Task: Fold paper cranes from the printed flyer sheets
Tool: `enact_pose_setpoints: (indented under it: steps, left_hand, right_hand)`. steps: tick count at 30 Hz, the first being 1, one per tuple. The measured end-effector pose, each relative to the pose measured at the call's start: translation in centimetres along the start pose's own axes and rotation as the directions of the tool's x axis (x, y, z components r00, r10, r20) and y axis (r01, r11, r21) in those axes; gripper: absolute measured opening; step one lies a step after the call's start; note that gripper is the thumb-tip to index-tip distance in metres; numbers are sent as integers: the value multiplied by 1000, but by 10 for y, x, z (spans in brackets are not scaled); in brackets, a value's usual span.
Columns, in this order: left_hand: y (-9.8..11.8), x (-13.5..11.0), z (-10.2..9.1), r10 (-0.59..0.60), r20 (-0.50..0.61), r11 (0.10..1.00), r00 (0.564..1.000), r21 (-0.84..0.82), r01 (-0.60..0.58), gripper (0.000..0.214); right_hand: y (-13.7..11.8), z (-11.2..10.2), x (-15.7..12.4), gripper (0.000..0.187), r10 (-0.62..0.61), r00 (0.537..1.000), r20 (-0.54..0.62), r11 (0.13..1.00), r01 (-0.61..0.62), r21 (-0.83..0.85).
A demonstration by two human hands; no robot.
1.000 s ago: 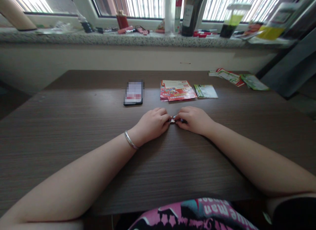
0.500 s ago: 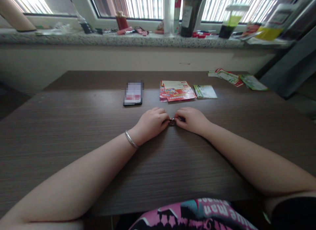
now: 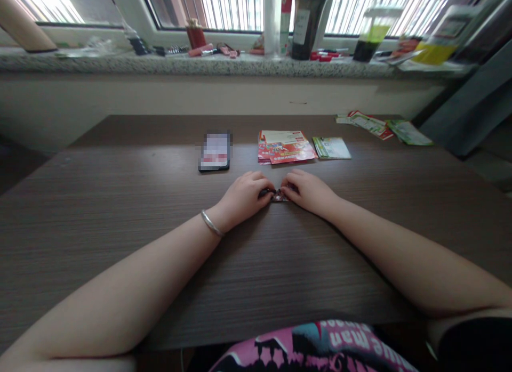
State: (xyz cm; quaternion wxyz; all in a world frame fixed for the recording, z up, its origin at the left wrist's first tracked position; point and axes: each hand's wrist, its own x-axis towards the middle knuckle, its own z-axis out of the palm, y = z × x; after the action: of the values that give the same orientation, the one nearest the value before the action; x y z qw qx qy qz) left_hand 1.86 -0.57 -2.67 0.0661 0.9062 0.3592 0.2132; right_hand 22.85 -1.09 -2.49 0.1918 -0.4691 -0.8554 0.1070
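Observation:
A small flat piece with a dark, reddish printed look (image 3: 279, 198) lies low over the table between my hands; its kind is too small to make out, and the fingertips cover both ends. My left hand (image 3: 251, 192), with a silver bangle at the wrist, pinches its left end between thumb and fingers. At the other end, my right hand (image 3: 306, 189) pinches it with thumb and forefinger, the remaining fingers curled. Just beyond the hands sits a stack of red and cream printed leaflets (image 3: 286, 147), and beside it a smaller green and white stack (image 3: 333, 148).
A phone (image 3: 216, 151) with a blurred screen lies left of the leaflets on the brown wooden table (image 3: 120, 191). More green and red printed strips (image 3: 372, 125) lie at the back right. Bottles and small items crowd the granite windowsill (image 3: 240, 67) behind.
The fingers of both hands have shifted slightly upward. More of the small printed piece shows beneath the right fingertips. Everything else stays put.

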Motion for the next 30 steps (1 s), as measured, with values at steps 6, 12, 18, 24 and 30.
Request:
enact_pose_setpoints:
  steps: [6,12,18,24,30]
  left_hand:
    - [-1,1,1,1,-7,1000,1000,15,-1,10]
    - [-2,3,2,-32,-5,999,999,41,32,11]
    - [0,2,1,-70,11,995,997,68,69,12]
    - [2,0,0,-82,20,995,996,59,80,15]
    - [0,0,-1,-52,23,998,998,26,52,14]
  right_hand:
    - [0,-2,-1,8,-9,1000,17,997,7,79]
    - [-7,-3,6,16,106,992,69,993,-109,35]
    - [-8,0,6,10,99,995,31,994,-100,46]
    - [-1,1,6,10,65,998,5,993,-65,95]
    - [4,1,3,12,8,1000,-20,991,-5,133]
